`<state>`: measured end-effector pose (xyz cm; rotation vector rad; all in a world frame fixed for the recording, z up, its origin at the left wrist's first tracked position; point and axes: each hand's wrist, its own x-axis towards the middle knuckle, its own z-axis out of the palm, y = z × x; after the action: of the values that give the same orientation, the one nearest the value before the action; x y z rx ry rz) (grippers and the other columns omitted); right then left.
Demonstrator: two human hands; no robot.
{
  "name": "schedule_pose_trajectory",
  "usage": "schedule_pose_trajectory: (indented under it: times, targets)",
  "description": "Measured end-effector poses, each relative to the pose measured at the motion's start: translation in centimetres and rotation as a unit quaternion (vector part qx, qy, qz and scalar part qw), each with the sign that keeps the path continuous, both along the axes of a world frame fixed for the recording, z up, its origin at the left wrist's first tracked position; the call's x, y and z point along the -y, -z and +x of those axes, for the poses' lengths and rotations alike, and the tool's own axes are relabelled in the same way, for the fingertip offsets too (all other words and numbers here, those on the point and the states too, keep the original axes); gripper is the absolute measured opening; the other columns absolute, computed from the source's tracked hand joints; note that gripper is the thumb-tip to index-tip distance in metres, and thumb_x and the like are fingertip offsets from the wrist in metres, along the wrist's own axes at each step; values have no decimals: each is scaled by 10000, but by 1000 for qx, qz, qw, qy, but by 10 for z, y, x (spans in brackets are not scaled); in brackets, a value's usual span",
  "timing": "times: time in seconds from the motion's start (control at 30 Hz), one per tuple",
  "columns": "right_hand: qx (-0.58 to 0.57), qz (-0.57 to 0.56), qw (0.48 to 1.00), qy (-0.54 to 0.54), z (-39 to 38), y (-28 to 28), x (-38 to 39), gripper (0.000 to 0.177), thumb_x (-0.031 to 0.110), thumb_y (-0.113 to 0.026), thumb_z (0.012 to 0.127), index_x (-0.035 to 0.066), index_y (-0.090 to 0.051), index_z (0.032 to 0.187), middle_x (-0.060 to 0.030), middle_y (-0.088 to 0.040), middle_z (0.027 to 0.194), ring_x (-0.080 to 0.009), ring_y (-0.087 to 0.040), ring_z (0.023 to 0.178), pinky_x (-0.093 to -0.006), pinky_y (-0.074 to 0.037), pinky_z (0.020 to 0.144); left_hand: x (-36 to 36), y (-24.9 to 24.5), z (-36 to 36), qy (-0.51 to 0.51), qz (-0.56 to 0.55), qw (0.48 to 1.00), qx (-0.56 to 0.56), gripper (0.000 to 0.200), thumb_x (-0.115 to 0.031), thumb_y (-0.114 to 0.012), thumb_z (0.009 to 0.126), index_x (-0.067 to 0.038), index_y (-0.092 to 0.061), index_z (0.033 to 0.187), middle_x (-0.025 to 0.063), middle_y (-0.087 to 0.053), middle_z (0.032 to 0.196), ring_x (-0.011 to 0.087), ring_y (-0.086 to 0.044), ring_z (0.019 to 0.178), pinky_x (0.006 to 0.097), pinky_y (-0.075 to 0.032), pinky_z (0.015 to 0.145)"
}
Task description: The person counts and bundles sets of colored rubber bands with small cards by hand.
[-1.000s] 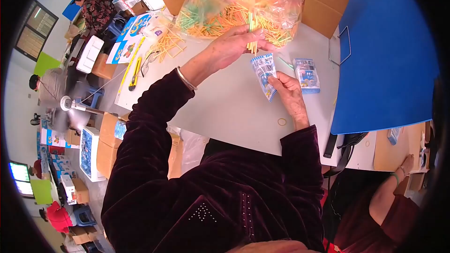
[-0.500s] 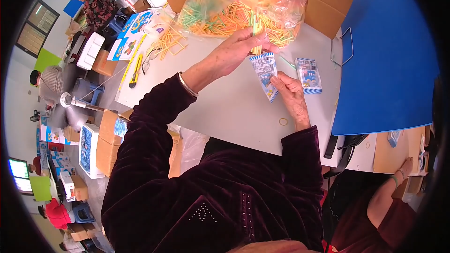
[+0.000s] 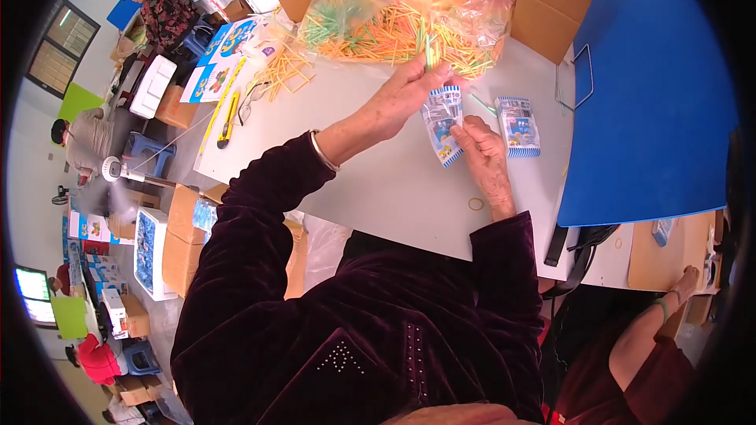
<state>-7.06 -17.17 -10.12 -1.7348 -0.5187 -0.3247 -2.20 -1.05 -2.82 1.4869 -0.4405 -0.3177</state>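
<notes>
Over your worktop (image 3: 370, 189) you have two hands: one left hand (image 3: 398, 98) holding one bundle of thin sticks (image 3: 431, 57), packed too tightly to count, and one right hand (image 3: 482, 145). You have two blue-and-white printed packets: one held packet (image 3: 442, 122) and one lying packet (image 3: 518, 126) toward the right edge. Near the left edge you have one box cutter (image 3: 227, 120) and one pair of glasses (image 3: 247, 102). Toward the near edge lies one rubber band (image 3: 475, 204); by the far edge, one large clear plastic bag (image 3: 409, 4) of uncountable sticks.
</notes>
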Motion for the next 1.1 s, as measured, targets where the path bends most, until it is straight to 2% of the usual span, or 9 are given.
schedule_pose_trajectory:
  times: [0.2,0.5,0.6,0.67,0.77,0.9,1.0,1.07,1.1]
  targets:
    - [6,-7,1000,7,0,0,1,120,51,-543,852,-62,-524,816,-51,-487,743,-131,-448,703,-230,-369,645,4,4,-14,-26,5,997,69,315,-286,-385,947,-21,-469,1095,74,-603,1031,99,-544,894,260,-443,792]
    - [37,-34,999,22,1,2,0,137,71,-539,860,-61,-534,825,-49,-486,744,-134,-446,695,-228,-366,647,-16,7,-11,33,34,994,98,261,-242,-398,946,-39,-458,1099,67,-569,1077,92,-518,936,255,-409,838]
    - [-1,-16,1000,12,0,0,2,120,68,-535,863,-51,-537,842,-23,-487,750,-100,-434,696,-215,-360,641,-20,8,-8,13,6,994,110,226,-183,-462,921,-31,-466,1088,55,-559,1032,92,-515,938,251,-421,821]
    - [-72,41,996,-15,0,1,2,114,82,-556,855,-32,-556,864,21,-515,774,-62,-436,703,-195,-367,648,-27,11,-6,25,171,972,161,206,-117,-514,890,-25,-475,1070,35,-549,959,84,-512,934,236,-437,786]
    - [-154,45,986,-41,-3,-5,0,139,112,-581,845,-12,-589,908,37,-563,820,-32,-469,721,-181,-387,663,-22,9,-14,20,177,971,158,202,-86,-541,869,-18,-483,1050,22,-541,930,80,-517,906,225,-450,751]
    - [-285,135,944,-97,-6,-9,2,174,131,-594,836,1,-619,949,16,-610,841,-28,-512,731,-185,-414,678,-16,25,-14,34,141,974,173,218,-88,-550,863,-26,-479,1059,23,-547,941,75,-521,875,230,-451,742]
    - [-290,39,951,-101,0,4,8,196,145,-594,837,3,-628,968,6,-629,832,-28,-530,737,-192,-426,674,-20,29,1,92,40,985,139,190,-109,-546,867,-23,-502,1030,24,-565,926,86,-540,831,240,-457,723]
    - [-298,94,947,-77,-2,-1,6,223,182,-594,835,-3,-632,953,27,-602,742,-29,-494,697,-185,-400,656,-42,24,38,14,78,988,134,154,-153,-534,877,-26,-555,961,48,-593,874,104,-558,801,246,-461,693]
    - [-299,94,947,-77,-2,-1,6,223,182,-594,835,-3,-632,953,27,-602,742,-29,-494,697,-185,-400,656,-54,26,57,-62,190,953,230,157,-175,-539,868,-25,-578,899,74,-602,855,140,-572,782,260,-464,670]
